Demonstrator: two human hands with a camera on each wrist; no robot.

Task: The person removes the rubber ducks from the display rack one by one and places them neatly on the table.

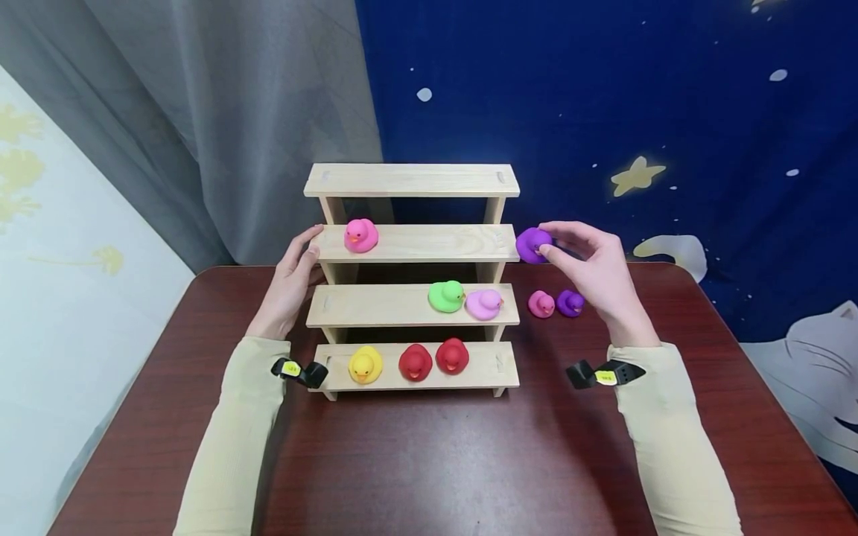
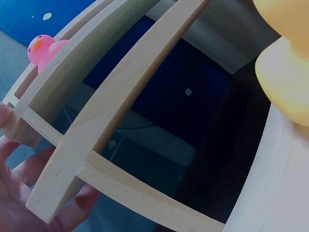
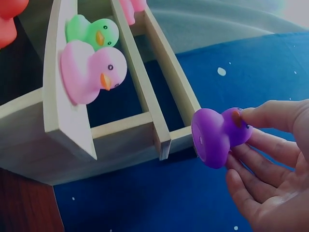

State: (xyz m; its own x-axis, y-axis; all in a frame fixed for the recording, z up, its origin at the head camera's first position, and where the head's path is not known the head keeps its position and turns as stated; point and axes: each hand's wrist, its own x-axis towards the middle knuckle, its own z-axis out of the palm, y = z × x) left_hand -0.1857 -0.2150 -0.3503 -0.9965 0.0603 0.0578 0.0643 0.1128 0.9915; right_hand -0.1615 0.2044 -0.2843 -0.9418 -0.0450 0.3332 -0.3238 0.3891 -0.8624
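Note:
A tiered wooden shelf (image 1: 409, 305) with several steps stands on the table. My left hand (image 1: 287, 286) grips the left end of its second board from the top; in the left wrist view some fingers (image 2: 36, 164) are hidden behind the wood. With thumb and fingers, my right hand (image 1: 593, 268) pinches a purple rubber duck (image 1: 532, 246) at that same board's right end. The right wrist view shows the purple duck (image 3: 215, 137) tilted, its flat base facing the shelf. On that board's left part sits a pink duck (image 1: 361, 236).
A green duck (image 1: 446, 296) and a light pink duck (image 1: 484, 304) sit one board lower. The bottom board bears a yellow duck (image 1: 365, 365) and two red ducks (image 1: 415, 362). Right of the shelf, a small pink duck (image 1: 541, 304) and a small purple duck (image 1: 570, 304) are on the table (image 1: 429, 461).

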